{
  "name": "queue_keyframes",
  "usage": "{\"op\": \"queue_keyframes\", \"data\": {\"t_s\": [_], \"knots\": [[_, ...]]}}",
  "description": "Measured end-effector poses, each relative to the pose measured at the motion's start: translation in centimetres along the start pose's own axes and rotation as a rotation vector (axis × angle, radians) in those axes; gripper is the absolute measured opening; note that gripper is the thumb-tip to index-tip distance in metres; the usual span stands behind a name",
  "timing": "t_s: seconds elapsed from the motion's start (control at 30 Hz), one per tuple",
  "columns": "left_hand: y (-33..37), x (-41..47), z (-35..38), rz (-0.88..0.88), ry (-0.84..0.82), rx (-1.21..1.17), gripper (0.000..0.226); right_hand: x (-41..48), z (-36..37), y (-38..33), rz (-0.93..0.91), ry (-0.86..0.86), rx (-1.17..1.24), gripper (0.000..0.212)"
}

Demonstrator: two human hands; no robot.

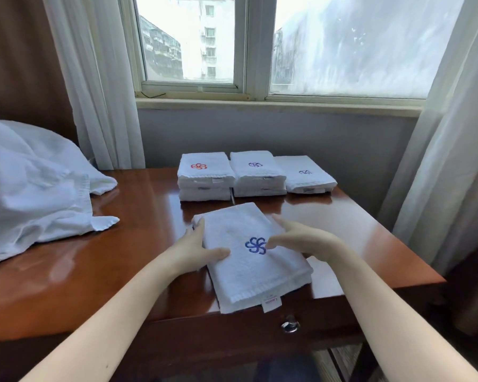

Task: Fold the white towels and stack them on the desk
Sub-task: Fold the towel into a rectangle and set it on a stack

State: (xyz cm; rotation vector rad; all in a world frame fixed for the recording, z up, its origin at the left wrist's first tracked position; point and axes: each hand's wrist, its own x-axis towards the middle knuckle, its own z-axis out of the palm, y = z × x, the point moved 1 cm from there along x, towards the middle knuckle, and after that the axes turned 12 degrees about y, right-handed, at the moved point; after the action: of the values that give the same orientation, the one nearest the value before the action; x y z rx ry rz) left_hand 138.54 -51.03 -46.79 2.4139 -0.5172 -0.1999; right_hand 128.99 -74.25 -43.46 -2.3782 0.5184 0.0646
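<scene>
Folded towel [240, 274] is lying at the front edge of the desk [127, 244], blue emblem up. Left hand [193, 249] is pressing its left edge, fingers straight, thumb on top. Right hand [301, 238] is resting on its right side, fingers straight. Towel stacks [257, 175] are sitting behind; unfolded pile [33, 188] is lying at left.

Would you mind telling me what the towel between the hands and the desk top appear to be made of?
The folded towel looks like white cotton terry: matte nubbly pile, hemmed edge, embroidered blue flower. The desk seems reddish-brown wood or veneer under glossy lacquer: it mirrors the stacked towels.
</scene>
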Motion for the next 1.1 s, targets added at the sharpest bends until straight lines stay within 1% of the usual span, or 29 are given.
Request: {"op": "queue_keyframes", "data": {"t_s": [0.07,0.13,0.17,0.2,0.27,0.3,0.37,0.47,0.53,0.63,0.67,0.7,0.77,0.8,0.87,1.1], "knots": [[-0.2,-1.1,-0.1,-0.023,-0.068,-0.002,0.107,-0.3,0.0,0.1,0.017,-0.047,0.103,0.074],[-0.3,-1.9,-0.6,-0.012,-0.061,0.062,0.102,-0.6,-0.1,0.1,0.019,-0.101,0.211,0.061],[-0.3,-2.2,-1.0,-0.003,-0.049,0.101,0.099,-0.7,-0.1,0.1,0.023,-0.12,0.25,0.062],[-0.2,-2.3,-1.3,0.003,-0.05,0.113,0.097,-0.7,0.0,0.2,0.031,-0.135,0.279,0.068],[-0.1,-2.6,-1.9,-0.017,-0.097,0.039,0.094,-0.7,0.3,0.6,0.04,-0.149,0.311,0.084],[-0.1,-2.8,-2.1,-0.035,-0.125,-0.015,0.093,-0.7,0.4,0.9,0.033,-0.15,0.333,0.087],[-0.1,-3.0,-2.3,-0.063,-0.157,-0.103,0.09,-0.7,0.5,1.3,0.02,-0.159,0.441,0.086],[-0.2,-3.1,-2.2,-0.103,-0.144,-0.268,0.089,-0.7,0.1,1.7,0.028,-0.21,0.617,0.082],[-0.2,-3.1,-2.1,-0.154,-0.131,-0.413,0.088,-0.9,0.0,1.9,0.033,-0.234,0.64,0.08],[0.1,-3.3,-2.2,-0.229,-0.205,-0.632,0.094,-1.3,-0.1,2.1,0.034,-0.26,0.668,0.082],[0.2,-3.3,-2.3,-0.245,-0.235,-0.667,0.093,-1.5,-0.1,2.3,0.029,-0.268,0.678,0.083],[0.3,-3.4,-2.3,-0.253,-0.255,-0.684,0.086,-1.6,-0.2,2.4,0.023,-0.278,0.686,0.083],[0.4,-3.4,-2.2,-0.259,-0.262,-0.702,0.074,-2.0,-0.2,2.6,0.012,-0.297,0.703,0.083],[0.3,-3.4,-2.2,-0.258,-0.255,-0.707,0.074,-2.1,-0.2,2.8,0.001,-0.309,0.713,0.083],[0.2,-3.6,-2.1,-0.245,-0.233,-0.695,0.082,-2.3,-0.2,3.0,-0.027,-0.323,0.717,0.083],[0.1,-4.5,-1.8,0.017,-0.206,-0.568,0.088,-2.9,-0.3,3.3,-0.109,-0.282,0.559,0.095]]}}
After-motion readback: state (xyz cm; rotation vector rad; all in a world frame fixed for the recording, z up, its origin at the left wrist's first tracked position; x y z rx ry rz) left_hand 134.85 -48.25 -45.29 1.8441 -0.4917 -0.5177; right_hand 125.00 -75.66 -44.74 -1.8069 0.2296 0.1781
